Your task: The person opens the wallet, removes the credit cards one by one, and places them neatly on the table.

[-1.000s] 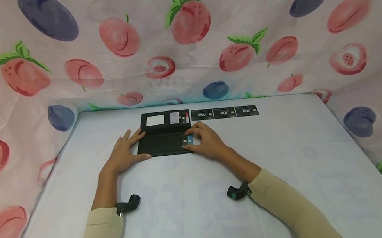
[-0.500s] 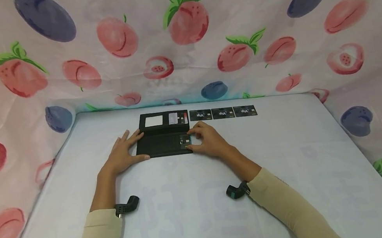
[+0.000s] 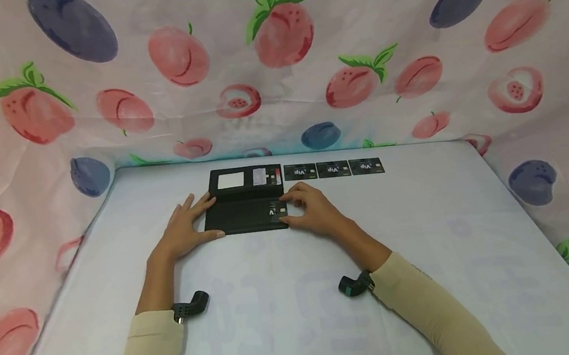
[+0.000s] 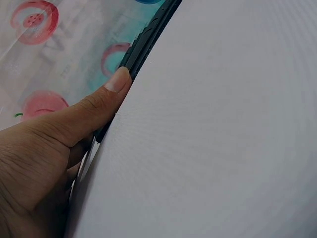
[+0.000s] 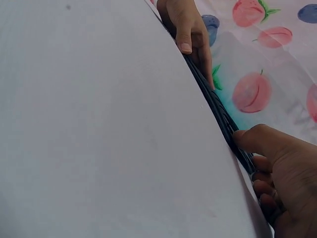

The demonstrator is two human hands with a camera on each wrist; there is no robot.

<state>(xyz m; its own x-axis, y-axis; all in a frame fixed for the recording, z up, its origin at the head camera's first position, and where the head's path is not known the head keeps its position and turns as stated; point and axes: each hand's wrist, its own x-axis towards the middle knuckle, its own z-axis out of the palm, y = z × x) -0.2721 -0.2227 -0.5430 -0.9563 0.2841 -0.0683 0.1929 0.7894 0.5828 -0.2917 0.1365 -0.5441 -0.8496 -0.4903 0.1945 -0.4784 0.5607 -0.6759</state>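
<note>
A long black wallet (image 3: 236, 217) lies unfolded on the white table, its lower half towards me. My left hand (image 3: 181, 230) rests at its left end, fingers spread, with the thumb on the near corner. At the right end, my right hand (image 3: 315, 212) pinches a black card (image 3: 274, 209) between thumb and fingers; the card lies over the lower half's slots. From the left wrist, the thumb (image 4: 116, 84) touches the wallet's edge (image 4: 148, 39). The right wrist view shows the right hand (image 5: 292, 171) by the wallet's edge (image 5: 213, 104); the card cannot be made out there.
Three black cards (image 3: 299, 171), (image 3: 333, 169), (image 3: 366, 166) marked "Vip" lie in a row right of the wallet's upper half. That half holds a white window (image 3: 231, 180) and more cards (image 3: 274, 176). Fruit-printed cloth (image 3: 228, 49) stands behind the white table (image 3: 278, 307).
The black card has slid to the right with my right hand's fingertips, covering the blue card that showed at the wallet's right edge. My left hand stays in place.
</note>
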